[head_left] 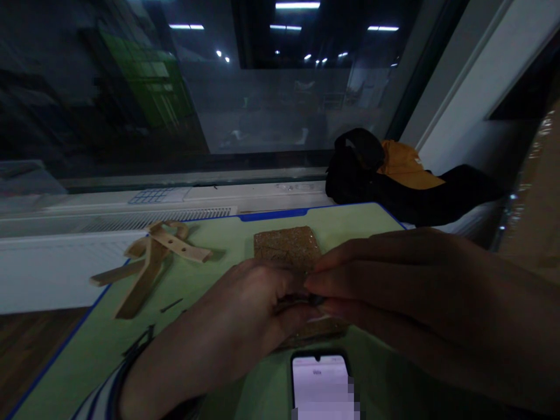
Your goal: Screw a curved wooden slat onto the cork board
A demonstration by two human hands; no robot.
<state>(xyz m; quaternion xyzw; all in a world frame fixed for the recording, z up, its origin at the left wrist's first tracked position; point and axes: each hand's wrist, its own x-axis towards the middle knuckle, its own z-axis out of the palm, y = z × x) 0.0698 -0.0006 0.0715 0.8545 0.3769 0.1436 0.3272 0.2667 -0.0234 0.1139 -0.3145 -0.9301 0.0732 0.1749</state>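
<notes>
A dark window (184, 87) fills the upper frame, reflecting ceiling lights (297, 6). Below it runs a white sill with a vent grille (144, 219). Wooden floor (30, 344) shows at lower left; a pale wall (476, 76) rises at upper right.

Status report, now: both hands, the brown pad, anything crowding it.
Left hand and right hand meet fingertip to fingertip over the brown pad, pinching something small and dark; unclear what. Pad flat on the green mat. Phone just below; wooden pieces lie left.

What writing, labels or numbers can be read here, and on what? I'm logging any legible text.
None can be read.
Phone screen: a short grey word near the top, too blurred to read; its lower part is pixelated.
Pale keypad-like panel on the sill: grid marks too small to read.
</notes>
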